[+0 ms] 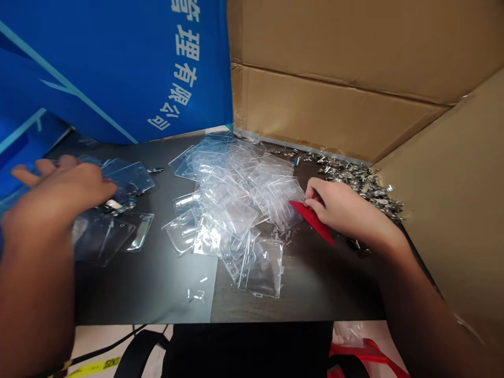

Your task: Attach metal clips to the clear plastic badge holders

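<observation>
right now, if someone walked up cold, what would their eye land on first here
Probably the big blue panel with white characters, standing at the back left. Next, the bright red piece pinched in the right hand, just right of the heap of clear plastic sleeves mid-table. Then the glinting pile of small metal clips by the cardboard wall.
</observation>
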`<state>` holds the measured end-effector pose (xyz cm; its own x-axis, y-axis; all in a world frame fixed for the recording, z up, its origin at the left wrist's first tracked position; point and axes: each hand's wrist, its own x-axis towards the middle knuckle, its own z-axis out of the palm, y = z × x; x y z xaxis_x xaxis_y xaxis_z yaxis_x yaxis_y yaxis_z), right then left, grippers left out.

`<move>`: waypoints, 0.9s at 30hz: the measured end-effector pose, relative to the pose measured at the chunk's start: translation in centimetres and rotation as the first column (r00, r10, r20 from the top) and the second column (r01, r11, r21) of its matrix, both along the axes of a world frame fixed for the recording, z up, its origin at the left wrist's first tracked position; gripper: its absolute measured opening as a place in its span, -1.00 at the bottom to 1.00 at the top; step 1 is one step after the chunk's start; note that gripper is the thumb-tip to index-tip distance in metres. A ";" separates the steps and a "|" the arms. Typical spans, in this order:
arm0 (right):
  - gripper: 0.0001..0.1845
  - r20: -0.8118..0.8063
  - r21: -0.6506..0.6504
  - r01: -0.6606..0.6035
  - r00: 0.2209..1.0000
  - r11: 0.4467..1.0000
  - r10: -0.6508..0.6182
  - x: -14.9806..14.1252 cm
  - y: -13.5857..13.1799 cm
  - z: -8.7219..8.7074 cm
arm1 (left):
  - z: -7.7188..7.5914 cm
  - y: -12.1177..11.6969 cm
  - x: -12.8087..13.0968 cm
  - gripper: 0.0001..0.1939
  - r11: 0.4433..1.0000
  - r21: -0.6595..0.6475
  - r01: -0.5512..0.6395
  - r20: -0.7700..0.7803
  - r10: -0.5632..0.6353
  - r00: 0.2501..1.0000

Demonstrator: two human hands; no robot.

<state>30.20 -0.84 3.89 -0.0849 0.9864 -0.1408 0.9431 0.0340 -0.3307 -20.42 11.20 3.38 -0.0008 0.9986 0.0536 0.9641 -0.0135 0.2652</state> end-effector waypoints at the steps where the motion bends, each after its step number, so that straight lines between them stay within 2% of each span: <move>1: -0.80 -0.049 0.010 0.021 0.999 1.000 -0.020 -0.4 0.0 0.0 | 0.4 -0.8 0.5 -0.54 0.992 -0.075 -0.104 -0.074 0.099 0.992; 2: -0.79 -0.095 0.019 0.029 0.995 0.999 -0.027 -1.0 -0.1 -0.1 | 0.8 -1.6 1.1 -0.57 0.972 -0.103 -0.211 -0.121 0.198 0.973; 3: -0.79 -0.137 0.029 0.018 0.991 0.999 -0.014 -1.5 -0.3 -0.1 | 1.2 -2.2 1.9 -0.56 0.969 -0.135 -0.207 -0.133 0.189 0.973; 4: -0.78 -0.170 0.040 -0.011 0.985 0.999 0.018 -2.1 -0.6 0.0 | 1.6 -2.9 2.9 -0.54 0.980 -0.136 -0.142 -0.138 0.124 0.983; 5: -0.79 -0.192 0.051 -0.061 0.979 0.997 0.070 -2.8 -1.0 0.1 | 1.9 -3.4 3.9 -0.53 0.989 -0.080 -0.122 -0.159 0.108 0.981; 7: -0.80 -0.215 0.055 -0.200 0.954 0.978 0.207 -4.0 -2.1 0.2 | 2.4 -4.2 6.0 -0.43 0.997 -0.027 0.077 -0.184 -0.081 0.980; 9: -0.81 -0.192 0.028 -0.338 0.922 0.941 0.337 -5.3 -3.3 0.1 | 2.6 -4.6 8.0 -0.33 0.989 -0.024 0.145 -0.202 -0.146 0.968; 11: -0.62 -0.103 0.025 -0.424 0.900 0.906 0.424 -6.3 -4.4 -0.4 | 2.6 -4.9 9.8 -0.34 0.969 -0.013 0.247 -0.182 -0.246 0.952; 13: -0.37 0.013 0.042 -0.459 0.888 0.887 0.459 -7.1 -5.2 -1.3 | 2.3 -5.3 11.3 -0.43 0.906 0.016 0.422 -0.065 -0.421 0.905; 14: -0.32 0.047 0.052 -0.470 0.883 0.881 0.468 -7.3 -5.4 -1.8 | 2.1 -5.6 12.0 -0.49 0.863 0.045 0.503 0.001 -0.503 0.864; 17: -0.36 0.037 0.055 -0.476 0.879 0.877 0.475 -7.5 -5.5 -2.9 | 1.3 -6.9 14.1 -0.62 0.748 0.123 0.652 0.125 -0.664 0.737; 19: -0.36 -0.008 0.030 -0.450 0.893 0.893 0.450 -7.4 -5.2 -3.1 | 0.8 -7.9 15.3 -0.68 0.684 0.136 0.717 0.192 -0.728 0.658; 21: -0.41 -0.061 0.018 -0.401 0.914 0.916 0.401 -7.2 -4.7 -2.9 | 0.3 -8.8 16.2 -0.72 0.650 0.129 0.749 0.274 -0.749 0.603; 23: -0.61 -0.148 0.035 -0.345 0.926 0.938 0.347 -7.0 -4.2 -2.3 | -0.1 -9.6 16.9 -0.74 0.649 0.110 0.753 0.366 -0.731 0.576; 25: -0.81 -0.281 0.045 -0.306 0.910 0.951 0.306 -6.8 -3.8 -1.7 | -0.4 -10.1 17.3 -0.69 0.667 0.059 0.743 0.478 -0.672 0.565; 27: -0.87 -0.422 0.038 -0.279 0.866 0.959 0.269 -6.4 -3.5 -1.2 | -0.7 -10.5 17.7 -0.58 0.670 -0.020 0.742 0.628 -0.570 0.530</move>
<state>23.80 -4.37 2.74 -0.4076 0.9115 -0.0545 0.6701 0.2580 -0.6959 -2.71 0.68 2.64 0.7190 0.6947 0.0215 0.3927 -0.4317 0.8121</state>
